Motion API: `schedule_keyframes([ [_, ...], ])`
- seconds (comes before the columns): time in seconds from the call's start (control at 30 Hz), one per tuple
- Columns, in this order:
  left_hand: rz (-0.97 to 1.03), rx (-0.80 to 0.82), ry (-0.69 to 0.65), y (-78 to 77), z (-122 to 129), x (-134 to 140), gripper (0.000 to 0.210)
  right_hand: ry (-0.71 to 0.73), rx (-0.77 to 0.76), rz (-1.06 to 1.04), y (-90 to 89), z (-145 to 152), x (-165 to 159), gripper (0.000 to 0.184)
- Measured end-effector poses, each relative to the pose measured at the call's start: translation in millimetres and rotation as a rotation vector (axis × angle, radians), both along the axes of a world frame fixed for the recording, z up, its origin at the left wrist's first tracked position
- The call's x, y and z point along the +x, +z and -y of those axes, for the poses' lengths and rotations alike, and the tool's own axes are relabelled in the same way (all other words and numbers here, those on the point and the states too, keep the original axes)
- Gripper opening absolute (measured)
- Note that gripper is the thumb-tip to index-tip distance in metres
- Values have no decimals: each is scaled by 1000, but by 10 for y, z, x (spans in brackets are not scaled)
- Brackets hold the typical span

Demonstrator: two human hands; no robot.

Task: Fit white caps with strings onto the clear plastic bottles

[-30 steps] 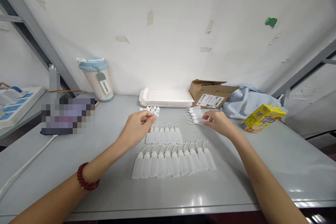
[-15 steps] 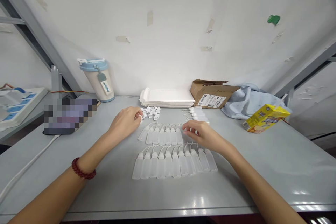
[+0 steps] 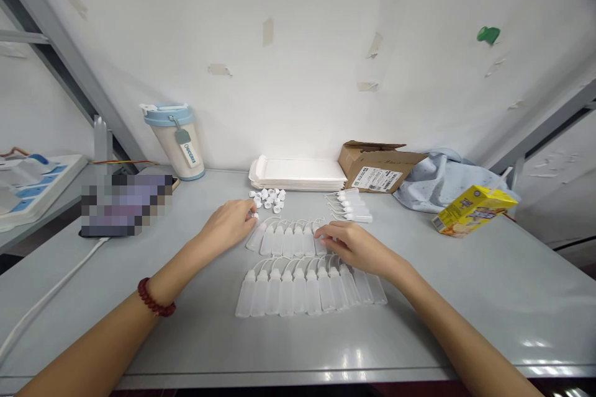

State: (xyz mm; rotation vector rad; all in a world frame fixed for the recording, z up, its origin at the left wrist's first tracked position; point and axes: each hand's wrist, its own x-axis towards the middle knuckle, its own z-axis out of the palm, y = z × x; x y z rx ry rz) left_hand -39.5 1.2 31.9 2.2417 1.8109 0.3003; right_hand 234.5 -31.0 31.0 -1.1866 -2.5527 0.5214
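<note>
Two rows of translucent plastic squeeze bottles lie on the table, thin white strips curving from their necks: a back row and a longer front row. My left hand pinches a small white cap just left of the back row. A pile of loose white caps lies beyond it. My right hand has its fingertips closed about the upper part of the rightmost back-row bottle, which still lies in its row. That hand partly hides the right end of the front row.
Several more bottles lie behind my right hand. At the wall stand stacked white trays, a cardboard box and a blue cloth. A yellow drink carton is at right; a tumbler and charging phone at left.
My left hand has drawn back from the cap pile toward the bottles, a cap in its fingertips. My right hand has moved slightly left and nearer, onto the end bottle of the back row.
</note>
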Motion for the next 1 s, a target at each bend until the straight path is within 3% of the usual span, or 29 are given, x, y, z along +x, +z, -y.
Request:
schedule_keyframes([
  [0.7,-17,38,50,28,6,-2,18,-52,95,98,-62,7,-29,27],
  [0.87,113,96,103,64,37,52,19,-75,128,91,-40,20,-19,28],
  [1.0,330,79,23,85,99,151,23,-91,162,80,-6,34,-18,24],
])
